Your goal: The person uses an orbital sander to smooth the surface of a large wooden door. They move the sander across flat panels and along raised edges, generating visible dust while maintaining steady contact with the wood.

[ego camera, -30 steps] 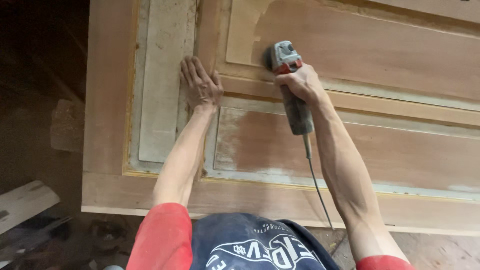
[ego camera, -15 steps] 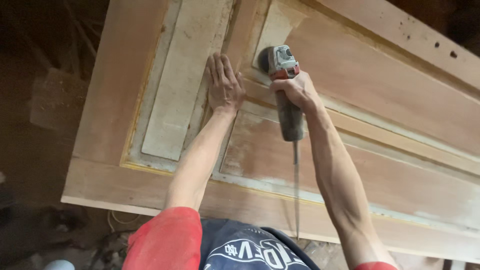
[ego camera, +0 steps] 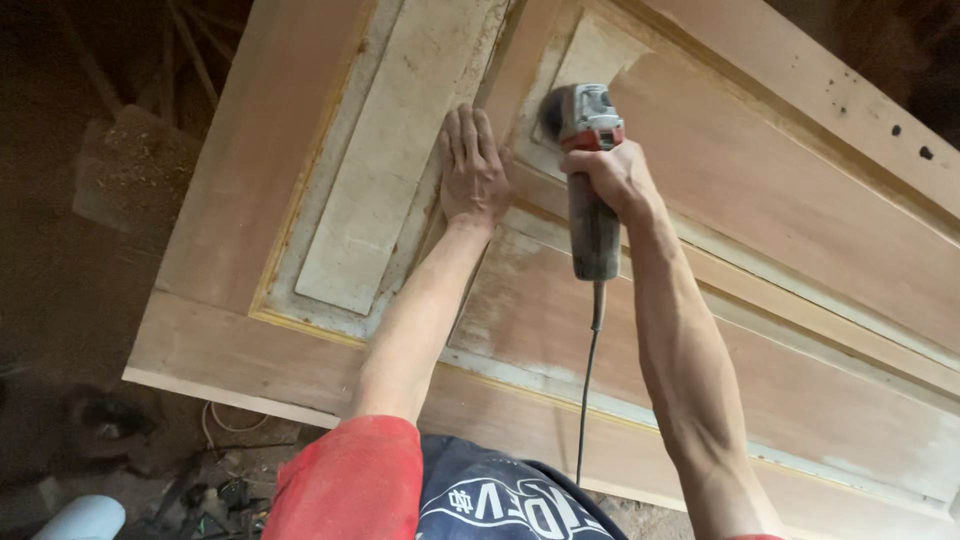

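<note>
Nearest the camera, at six o'clock, sat the person's dark printed shirt with red sleeves, and from it both bare forearms ran up over the wooden panelled door lying flat beneath them. A thin power cord hung down from the tool toward six o'clock, crossing the door's lower rail.

Farther up, the right hand was wrapped tight round the grey body of an angle grinder, its head with the red collar pointing to twelve o'clock and its disc pressed on the corner of a raised panel, where the wood showed pale. At nine o'clock of the tool, just beside it, the left hand lay flat and spread on the upright between panels, holding nothing.

The risk, as I judged it, lay in that closeness: if the disc caught the moulding edge and kicked sideways, it could reach the left fingers. Lingering on one spot could also gouge the panel.

Beyond the door's left edge, at nine o'clock, the dim floor held scraps and sawdust.
</note>
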